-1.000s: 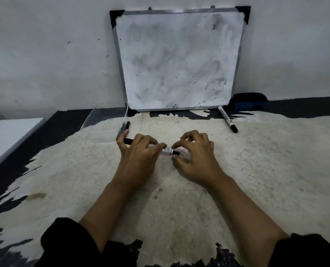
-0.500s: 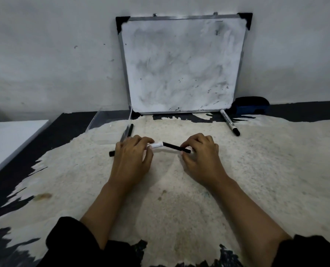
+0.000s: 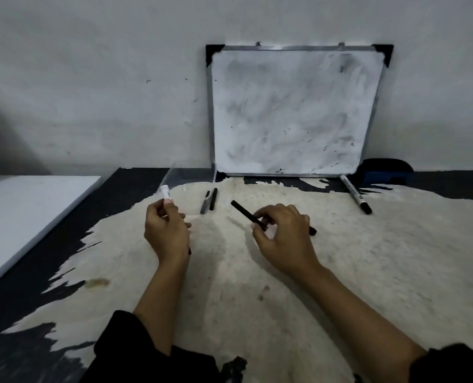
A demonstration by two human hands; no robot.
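— How's the feed?

— Dim and grey. I get soft, even light with no hard glare; the whiteboard [image 3: 293, 111] is my brightest patch, and the wall [image 3: 91, 78] sinks into darkness at far left.

— Shadows?

— Faint ones pool on the table cover [image 3: 395, 272] between the left hand [image 3: 166, 230] and right hand [image 3: 282, 236].

— Sharpness?

— Soft and grainy. I can't read the print on the white marker [image 3: 165, 192], and the black pen [image 3: 246, 215] blurs into shadow. The board's frame bows, and the sleeves [image 3: 136, 352] stretch at the bottom edge.
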